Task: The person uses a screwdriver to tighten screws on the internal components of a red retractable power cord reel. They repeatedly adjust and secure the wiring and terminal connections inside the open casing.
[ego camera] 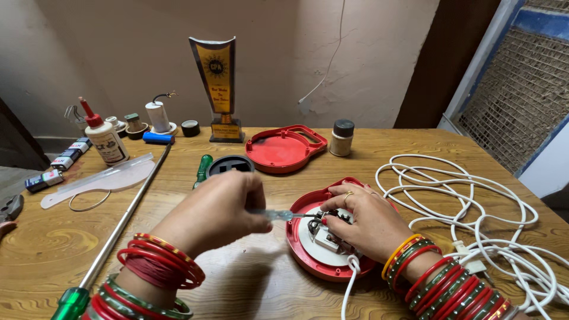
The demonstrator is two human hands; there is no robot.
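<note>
The red round housing (323, 269) lay open on the wooden table (255, 290), light, rigid plastic with delicate wiring inside, so we steadied it with the left hand (367, 222) pressed on its fittings, the right hand (216, 210) pinching a clear-handled screwdriver (278, 214).

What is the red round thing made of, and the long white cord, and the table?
The red round case looks like glossy moulded plastic. The white cord seems rubbery or plastic-coated, since it coils loosely. The table looks like varnished wood, showing swirly grain.
</note>
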